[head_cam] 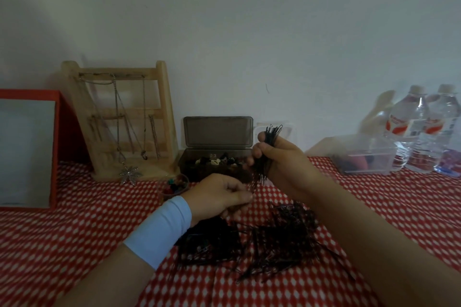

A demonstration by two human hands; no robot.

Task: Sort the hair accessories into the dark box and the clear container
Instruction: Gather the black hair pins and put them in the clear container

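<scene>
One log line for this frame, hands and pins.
right hand: holds bobby pin bundle | left hand: at loose pins | dark box: open

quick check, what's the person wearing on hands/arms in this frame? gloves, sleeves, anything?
Both hands are bare, no gloves. The left hand has a pale blue cuff or wristband around the wrist, with bare forearm below it. The right hand and its forearm are uncovered. No rings, watch or markings can be made out.

Pale blue wristband (pixel 159 229), bare forearms.
</scene>
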